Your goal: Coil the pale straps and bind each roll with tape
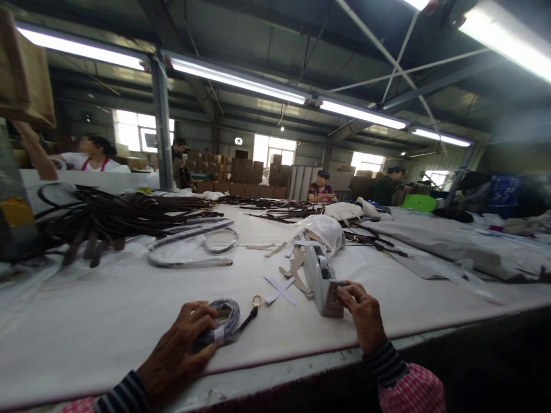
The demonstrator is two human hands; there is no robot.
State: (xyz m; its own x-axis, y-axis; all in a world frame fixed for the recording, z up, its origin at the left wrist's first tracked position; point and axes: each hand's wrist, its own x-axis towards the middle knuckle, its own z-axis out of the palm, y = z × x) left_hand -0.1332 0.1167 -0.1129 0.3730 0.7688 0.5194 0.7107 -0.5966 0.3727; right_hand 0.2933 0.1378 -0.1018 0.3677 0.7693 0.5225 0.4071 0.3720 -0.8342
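Nearest to us, the striped cuffs (pixel 386 362) and red-and-white checked sleeves (pixel 415 390) reach in over the near edge of a white-covered surface (pixel 129 310). Our left hand (pixel 185 341) lies near left of centre, its fingers clamped on a grey coil (pixel 231 315) with a white band (pixel 219 334) around it; from the coil's right side a dark tab (pixel 248 319) runs out to a gold-coloured ring (pixel 256 300) on the surface. To the right, our right hand (pixel 365 315) touches the near end of a grey tape dispenser (pixel 321 281), its fingertips drawn close; we cannot tell whether they pinch any tape. Between the two hands and slightly farther, white paper strips (pixel 279 289) lie crossed, and beige strips (pixel 297 267) lie just left of the dispenser. Beyond these we see a clear plastic bag (pixel 329 232) in the middle, a looped grey strap (pixel 189 264) to its left and a heap of dark straps (pixel 116 215) at far left, with a pale grey cloth (pixel 465 244) stretching along the right. Farther off, co-workers (pixel 322 186) stand or sit beyond the surface, and stacked cardboard boxes (pixel 247 172) rise in front of bright windows (pixel 274 148).
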